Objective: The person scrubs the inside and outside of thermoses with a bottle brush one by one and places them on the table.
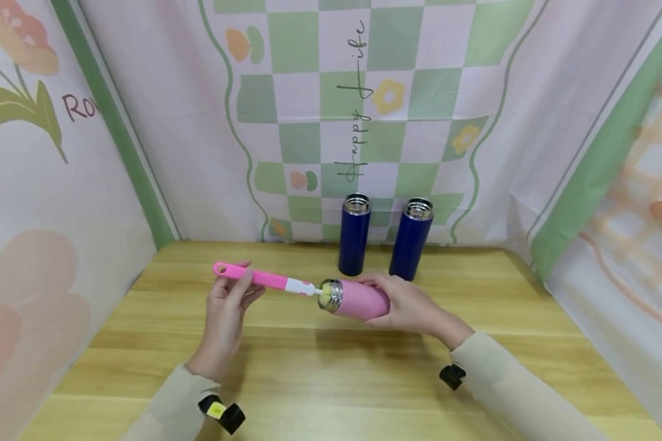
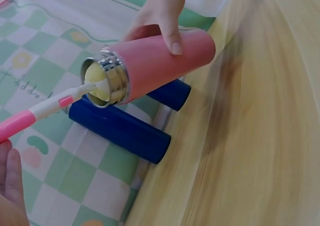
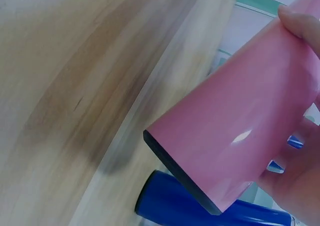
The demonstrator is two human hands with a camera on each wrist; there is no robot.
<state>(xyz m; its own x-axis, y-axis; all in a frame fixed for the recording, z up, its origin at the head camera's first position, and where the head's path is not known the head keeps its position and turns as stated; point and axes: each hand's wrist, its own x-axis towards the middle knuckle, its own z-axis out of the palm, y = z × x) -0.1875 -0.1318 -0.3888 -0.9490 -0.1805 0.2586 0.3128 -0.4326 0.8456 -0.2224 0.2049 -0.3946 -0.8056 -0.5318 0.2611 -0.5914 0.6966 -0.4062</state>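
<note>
My left hand (image 1: pixel 228 309) holds a bottle brush (image 1: pixel 265 279) by its pink handle, with the thumb along it. The brush's pale yellow sponge head (image 2: pixel 97 81) sits inside the mouth of a pink bottle; its inner end is hidden. My right hand (image 1: pixel 410 306) grips that pink bottle (image 1: pixel 361 300) around its body. The bottle is tilted on its side above the table, its steel-rimmed mouth turned toward the left hand. In the right wrist view the bottle's dark base (image 3: pixel 180 173) shows, and the fingers reach around its far side.
Two dark blue bottles, one on the left (image 1: pixel 355 236) and one on the right (image 1: pixel 412 240), stand lidless at the back of the wooden table (image 1: pixel 331 380). Behind them hangs a checkered curtain (image 1: pixel 388 138). More printed cloth closes in both sides.
</note>
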